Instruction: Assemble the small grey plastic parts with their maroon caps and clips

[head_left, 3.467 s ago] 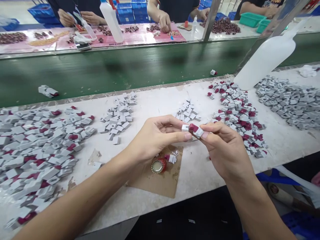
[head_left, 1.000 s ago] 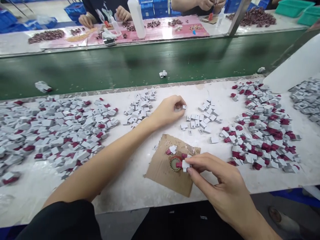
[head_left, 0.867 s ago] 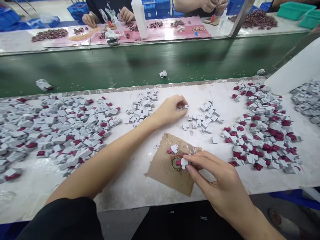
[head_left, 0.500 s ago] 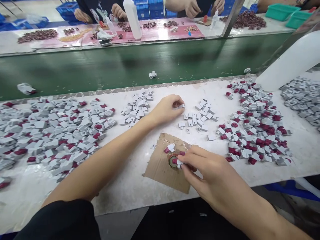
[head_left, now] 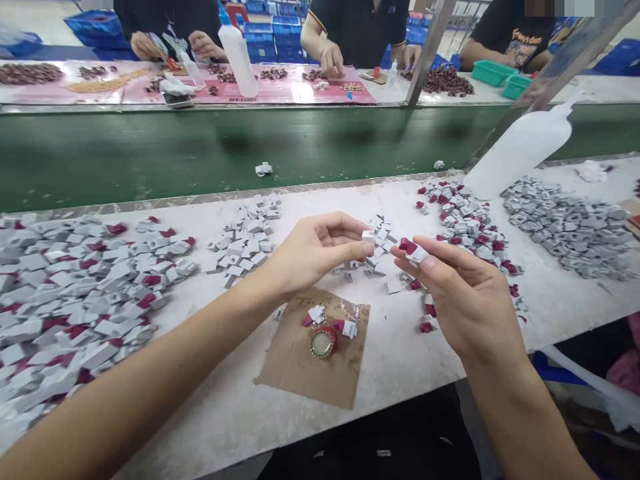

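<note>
Between thumb and fingers, my left hand [head_left: 320,253] pinches a small grey plastic block [head_left: 368,241]. Facing it a short way to the right, my right hand [head_left: 465,293] grips a grey-and-maroon plastic piece [head_left: 412,251] at its fingertips. The two pieces are apart, held above the table. Below them lies a square of brown cardboard [head_left: 310,380]. On it rest a bottle cap [head_left: 323,342] and two more grey-and-maroon pieces, one of them a white-grey piece [head_left: 349,328] beside the cap. Loose grey blocks [head_left: 383,237] lie behind my hands, partly hidden.
A large heap of grey-and-maroon pieces [head_left: 100,293] covers the left side. A smaller grey pile [head_left: 245,240] lies nearer the middle. On the right, a white squeeze bottle [head_left: 520,150] leans by a grey heap [head_left: 570,227]. Beyond the green belt [head_left: 200,147], other people work.
My right hand has lifted from the bottle cap with a grey-and-maroon piece, leaving another beside the cap. My left hand has raised a grey block towards it. The view has shifted right.
</note>
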`<state>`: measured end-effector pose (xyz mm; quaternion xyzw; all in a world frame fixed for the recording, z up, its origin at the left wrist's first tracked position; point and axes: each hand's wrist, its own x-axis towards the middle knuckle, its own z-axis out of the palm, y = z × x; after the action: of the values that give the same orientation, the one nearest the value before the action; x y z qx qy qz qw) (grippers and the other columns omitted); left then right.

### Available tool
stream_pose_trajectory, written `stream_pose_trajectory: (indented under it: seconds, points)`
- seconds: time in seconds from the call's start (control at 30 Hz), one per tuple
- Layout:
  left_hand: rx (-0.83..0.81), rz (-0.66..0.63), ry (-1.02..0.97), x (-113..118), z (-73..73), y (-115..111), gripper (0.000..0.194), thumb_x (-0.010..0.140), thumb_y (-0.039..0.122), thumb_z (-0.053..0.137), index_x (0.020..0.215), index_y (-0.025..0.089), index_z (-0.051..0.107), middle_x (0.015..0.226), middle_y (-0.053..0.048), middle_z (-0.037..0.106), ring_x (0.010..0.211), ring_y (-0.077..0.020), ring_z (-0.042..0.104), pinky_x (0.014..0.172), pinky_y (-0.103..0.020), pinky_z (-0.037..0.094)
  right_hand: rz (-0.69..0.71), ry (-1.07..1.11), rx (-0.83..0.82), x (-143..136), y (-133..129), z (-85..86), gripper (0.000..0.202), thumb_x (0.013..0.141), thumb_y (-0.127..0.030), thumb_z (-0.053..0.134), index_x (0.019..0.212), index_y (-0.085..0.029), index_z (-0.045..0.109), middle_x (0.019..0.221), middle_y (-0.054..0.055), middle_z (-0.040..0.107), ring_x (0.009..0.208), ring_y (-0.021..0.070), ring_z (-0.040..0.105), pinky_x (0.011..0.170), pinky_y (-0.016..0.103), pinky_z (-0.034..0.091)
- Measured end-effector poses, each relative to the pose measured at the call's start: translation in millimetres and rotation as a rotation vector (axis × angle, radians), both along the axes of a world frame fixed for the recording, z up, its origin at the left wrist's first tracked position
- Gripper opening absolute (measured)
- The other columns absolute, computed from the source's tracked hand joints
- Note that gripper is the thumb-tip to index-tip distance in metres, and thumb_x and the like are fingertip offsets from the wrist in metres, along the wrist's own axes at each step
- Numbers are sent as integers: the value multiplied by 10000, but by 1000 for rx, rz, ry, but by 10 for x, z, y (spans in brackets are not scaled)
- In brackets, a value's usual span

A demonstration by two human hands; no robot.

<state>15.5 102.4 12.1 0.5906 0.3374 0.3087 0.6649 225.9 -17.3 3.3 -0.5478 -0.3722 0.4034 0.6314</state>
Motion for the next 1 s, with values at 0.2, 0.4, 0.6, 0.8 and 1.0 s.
stream_pose_trajectory:
  seconds: [0.2, 0.4, 0.6, 0.8, 1.0]
  points:
    - [-73, -106, -45, 141, 68, -121, 387, 852, 398, 1022, 1116, 174, 849, 1105, -94, 893, 1096, -270, 840, 1051, -420, 657, 24, 156, 17, -10, 70, -4, 214, 837, -386, 1028, 1022, -305, 957, 1050, 15, 939, 1059, 277, 907, 1084, 468, 732]
    - [-73, -115, -23, 202, 31, -153, 228, 919, 282, 926, 1115, 199, 846, 1086, -78, 892, 1084, -263, 849, 1069, -437, 663, 59, 123, -1, 53, 30, -70, 161, 900, -371, 986, 1051, -327, 950, 1092, 15, 935, 1126, 288, 893, 1132, 528, 708]
    - [-32, -116, 9, 238, 7, -146, 197, 911, 276, 899, 1095, 223, 852, 1049, -73, 891, 1055, -276, 853, 1050, -472, 680, 58, -30, -12, 100, 12, -113, 181, 955, -308, 929, 1131, -349, 941, 1166, 17, 924, 1161, 291, 879, 1097, 516, 722]
    - [67, -115, 50, 250, 14, -117, 173, 857, 281, 940, 991, 215, 854, 1002, -72, 882, 990, -271, 845, 989, -453, 689, 123, -192, -16, 141, 22, -14, 154, 957, -285, 908, 1100, -323, 955, 1068, 47, 915, 1012, 274, 885, 885, 412, 764]
    - [235, -239, 176, 290, 27, 207, 202, 927, 358, 873, 1048, 209, 813, 945, -72, 850, 879, -241, 806, 792, -384, 645, 168, -412, -81, 224, 306, -19, 246, 970, -441, 858, 1123, -269, 946, 1066, 82, 920, 981, 282, 887, 862, 427, 756]
